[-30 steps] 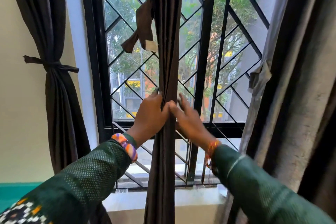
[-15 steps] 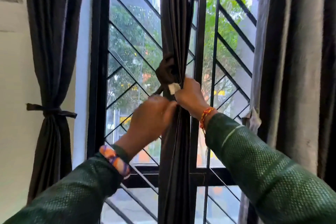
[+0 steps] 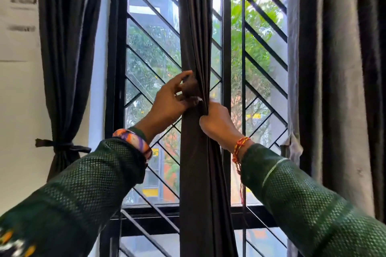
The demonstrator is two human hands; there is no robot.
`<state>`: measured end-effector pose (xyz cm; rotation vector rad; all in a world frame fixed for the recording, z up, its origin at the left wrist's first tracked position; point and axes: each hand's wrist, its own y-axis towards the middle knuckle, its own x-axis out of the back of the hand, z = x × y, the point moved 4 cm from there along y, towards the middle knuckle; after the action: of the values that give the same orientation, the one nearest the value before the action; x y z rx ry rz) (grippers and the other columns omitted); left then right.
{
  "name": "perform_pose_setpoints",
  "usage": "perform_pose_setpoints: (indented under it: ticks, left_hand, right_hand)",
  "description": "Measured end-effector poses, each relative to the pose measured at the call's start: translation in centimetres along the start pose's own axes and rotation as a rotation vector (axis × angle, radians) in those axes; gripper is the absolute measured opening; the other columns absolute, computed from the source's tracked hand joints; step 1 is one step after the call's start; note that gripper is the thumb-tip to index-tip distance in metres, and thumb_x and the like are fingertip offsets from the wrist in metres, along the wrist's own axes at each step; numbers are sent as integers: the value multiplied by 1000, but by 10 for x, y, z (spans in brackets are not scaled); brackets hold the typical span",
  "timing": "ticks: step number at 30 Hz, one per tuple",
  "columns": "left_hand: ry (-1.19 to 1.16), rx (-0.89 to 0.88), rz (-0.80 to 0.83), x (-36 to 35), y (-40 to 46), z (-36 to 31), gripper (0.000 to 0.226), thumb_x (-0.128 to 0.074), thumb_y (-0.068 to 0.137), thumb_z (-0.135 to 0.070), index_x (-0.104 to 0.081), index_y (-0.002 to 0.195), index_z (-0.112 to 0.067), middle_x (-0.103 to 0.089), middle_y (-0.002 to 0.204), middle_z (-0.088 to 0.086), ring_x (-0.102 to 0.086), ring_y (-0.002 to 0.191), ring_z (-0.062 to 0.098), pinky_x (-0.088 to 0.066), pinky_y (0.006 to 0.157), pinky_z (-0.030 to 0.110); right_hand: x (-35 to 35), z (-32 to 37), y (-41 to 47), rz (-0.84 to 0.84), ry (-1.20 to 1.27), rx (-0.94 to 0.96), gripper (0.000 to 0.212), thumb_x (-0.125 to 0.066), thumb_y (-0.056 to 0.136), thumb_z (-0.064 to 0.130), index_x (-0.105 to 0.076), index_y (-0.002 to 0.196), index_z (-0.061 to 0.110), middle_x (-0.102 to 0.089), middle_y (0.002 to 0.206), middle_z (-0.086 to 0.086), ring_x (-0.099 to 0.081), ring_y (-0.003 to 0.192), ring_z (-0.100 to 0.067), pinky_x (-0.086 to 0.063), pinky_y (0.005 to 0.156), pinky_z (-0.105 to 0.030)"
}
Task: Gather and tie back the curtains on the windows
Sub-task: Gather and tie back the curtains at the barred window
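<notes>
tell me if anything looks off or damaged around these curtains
Nothing looks damaged. The middle curtain is gathered but not yet tied; both hands grip it. The left curtain is already tied back. The right curtain hangs loose.

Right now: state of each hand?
Left hand: fingers curled around the tie-back strap at the middle curtain.
Right hand: gripping the gathered middle curtain.

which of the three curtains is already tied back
The left curtain, by the wall: a tie band cinches it. The middle curtain is only gathered by hand; the right curtain hangs loose.
</notes>
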<state>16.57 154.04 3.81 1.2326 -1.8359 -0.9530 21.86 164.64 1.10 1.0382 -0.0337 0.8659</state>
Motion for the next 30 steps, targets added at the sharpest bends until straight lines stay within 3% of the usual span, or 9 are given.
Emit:
perform_pose_setpoints:
  ticks: [6, 10, 12, 15, 20, 22, 25, 28, 30]
  left_hand:
    - [-153, -25, 82, -18, 1, -13, 81, -66, 75, 13, -27, 143, -7, -52, 125, 17, -54, 102, 17, -48, 92, 28]
    - [-328, 65, 255, -22, 1, -12, 90, -57, 74, 17, -23, 144, -27, -42, 135, 12, -59, 91, 12, -53, 75, 20]
    - [-348, 99, 343, -23, 2, -11, 93, -51, 67, 14, -23, 139, -37, -47, 128, 10, -61, 75, 5, -51, 63, 18]
    - [-231, 22, 441, -20, 8, -10, 99, -46, 70, 24, -13, 146, -31, -48, 132, -6, -59, 101, 5, -51, 75, 16]
    - [-82, -3, 172, -28, 24, -16, 63, -45, 87, 17, -30, 142, -9, -58, 109, 14, -58, 86, 0, -47, 68, 9]
    - [-36, 80, 37, -38, 29, -18, 25, -63, 85, -6, -55, 108, -1, -53, 93, 13, -51, 85, 14, -44, 67, 19]
    - [194, 222, -133, -37, 46, -13, 24, -72, 78, -30, -57, 71, -13, -59, 74, 7, -57, 70, 19, -47, 65, 24]
    - [161, 216, -248, -28, 57, -17, 12, -55, 88, -10, -64, 89, -3, -67, 91, 21, -65, 93, 35, -51, 75, 31]
    - [-48, 235, -236, -24, 52, -20, 24, -40, 92, -3, -57, 76, -8, -67, 67, 8, -70, 79, 25, -50, 66, 27]
  right_hand:
    - [-1, 3, -3, 32, -45, -21, 12, -45, 84, -4, -51, 78, 4, -53, 90, -12, -54, 84, -28, -37, 49, -18]
    - [-1, 2, -1, 38, 9, 51, 56, -42, 81, -6, -42, 136, 4, -58, 112, -11, -59, 97, -25, -50, 66, -20]
    - [1, 0, 0, 50, 24, 59, 62, -41, 81, -6, -38, 140, 10, -59, 112, -12, -58, 88, -22, -44, 53, -13]
    - [7, -3, 1, 64, 40, 63, 58, -41, 80, -6, -41, 137, 9, -61, 111, -20, -61, 92, -32, -45, 59, -24]
    - [11, -4, 0, 68, 24, 82, 65, -40, 83, -7, -30, 145, 11, -61, 111, -17, -60, 85, -24, -41, 54, -16]
    - [9, 0, -1, 60, -86, 132, 65, -41, 85, -4, -25, 147, 7, -59, 119, -21, -60, 103, -32, -43, 70, -19]
    - [6, 7, -3, 67, -274, 161, 60, -42, 87, 2, -27, 144, 2, -56, 123, -23, -55, 112, -39, -48, 92, -33]
    - [15, 16, -7, 108, -289, 184, 52, -51, 85, 8, -40, 135, 5, -59, 106, -12, -58, 96, -28, -47, 75, -29]
    - [28, 21, -9, 139, -90, 191, 30, -62, 83, 14, -56, 113, 16, -59, 87, 0, -56, 78, -13, -42, 61, -22]
